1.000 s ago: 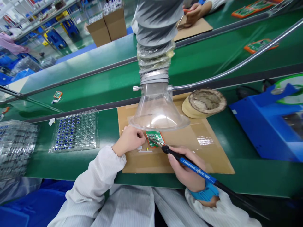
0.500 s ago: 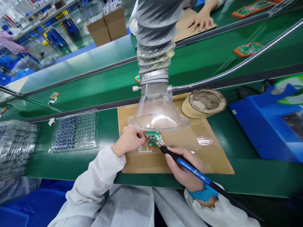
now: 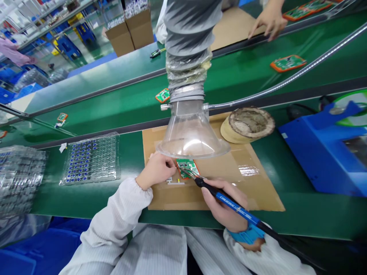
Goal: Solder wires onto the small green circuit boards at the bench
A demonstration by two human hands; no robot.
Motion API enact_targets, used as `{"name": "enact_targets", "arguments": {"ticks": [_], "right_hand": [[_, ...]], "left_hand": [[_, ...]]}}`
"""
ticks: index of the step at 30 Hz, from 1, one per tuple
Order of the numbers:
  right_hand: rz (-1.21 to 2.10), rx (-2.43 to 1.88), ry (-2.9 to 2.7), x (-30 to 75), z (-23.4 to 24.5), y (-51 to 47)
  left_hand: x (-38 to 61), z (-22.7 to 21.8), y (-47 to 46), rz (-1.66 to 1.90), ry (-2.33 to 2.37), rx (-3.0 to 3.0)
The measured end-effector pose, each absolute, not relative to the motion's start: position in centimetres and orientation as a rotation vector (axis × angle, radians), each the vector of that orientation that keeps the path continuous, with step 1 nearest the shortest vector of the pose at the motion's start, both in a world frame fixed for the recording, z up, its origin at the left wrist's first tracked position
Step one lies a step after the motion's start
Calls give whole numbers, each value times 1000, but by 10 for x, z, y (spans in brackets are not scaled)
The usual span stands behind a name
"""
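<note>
Head view showed our right hand gripping a soldering iron, its tip at the green circuit board on the cardboard. Our left hand had its fingertips bunched beside the board's left edge; we couldn't tell whether they gripped anything. A slip of the iron, we judged, could burn them. Since the earlier frame, a farther orange-edged board had shifted left, a co-worker's hand right.

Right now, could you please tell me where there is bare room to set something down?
Bare cardboard lies between the yellowish pot and the right grip; bare green bench between the clear tray and the cardboard's left edge. It is crowded at the circuit board: left grip, blue-handled tool, and hood just above in view.
</note>
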State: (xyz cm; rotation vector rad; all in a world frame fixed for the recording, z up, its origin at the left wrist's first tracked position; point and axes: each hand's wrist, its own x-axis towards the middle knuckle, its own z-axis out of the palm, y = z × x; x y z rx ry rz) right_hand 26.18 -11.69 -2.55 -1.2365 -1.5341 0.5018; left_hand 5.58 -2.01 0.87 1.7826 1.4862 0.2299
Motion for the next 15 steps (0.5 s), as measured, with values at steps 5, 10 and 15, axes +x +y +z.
{"name": "enact_targets", "arguments": {"ticks": [5,10,15], "right_hand": [[478,-1342,-1278,281,-35,-117],[232,-1369,-1032,314,-37,-96],[208,-1506,-1082,325,-25,-73]], "left_hand": [[57,11,-22,237,1496,1768],[53,7,-20,222,1481,1781],[49,4,-17,220,1411,1835]]}}
